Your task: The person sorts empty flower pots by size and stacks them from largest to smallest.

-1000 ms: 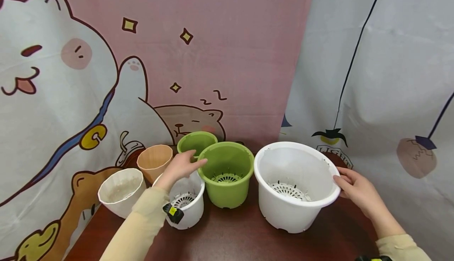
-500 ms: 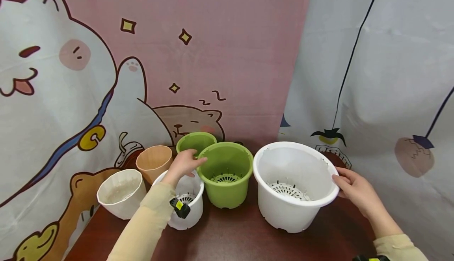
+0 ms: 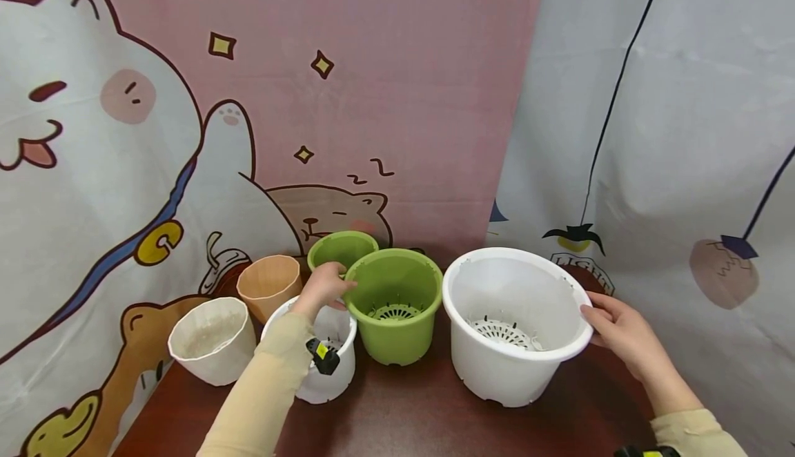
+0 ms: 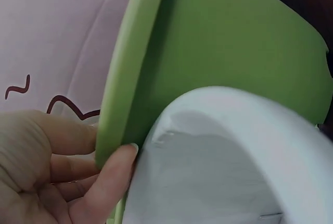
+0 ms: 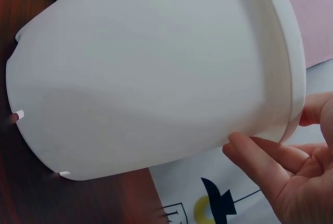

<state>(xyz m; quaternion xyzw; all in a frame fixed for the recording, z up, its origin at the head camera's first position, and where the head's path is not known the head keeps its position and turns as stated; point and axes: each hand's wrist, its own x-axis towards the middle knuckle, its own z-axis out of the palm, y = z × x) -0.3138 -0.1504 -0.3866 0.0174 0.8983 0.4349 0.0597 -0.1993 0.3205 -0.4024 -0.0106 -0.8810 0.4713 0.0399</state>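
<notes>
My left hand (image 3: 321,288) holds the left rim of the nearer green flowerpot (image 3: 397,341). In the left wrist view its thumb lies under the green lip, with the fingers (image 4: 67,135) across from it. Below that hand stands a small white flowerpot (image 3: 329,382), partly covered by the forearm. On the right, my right hand (image 3: 627,333) grips the rim of a large white flowerpot (image 3: 503,375). The right thumb is over the lip, and the fingers (image 5: 260,164) press the outer wall. Both held pots stand upright, with slotted bottoms showing.
Behind the nearer green pot is another green flowerpot (image 3: 341,244). An orange pot (image 3: 267,283) and a cream faceted pot (image 3: 217,360) stand at the left. All are on a dark red-brown table (image 3: 410,415), with a printed cloth (image 3: 422,98) behind.
My left hand has shifted slightly, its fingers closing in on the green pot's rim, and the left forearm has swung right. The right hand keeps its grip. The pots stay in place.
</notes>
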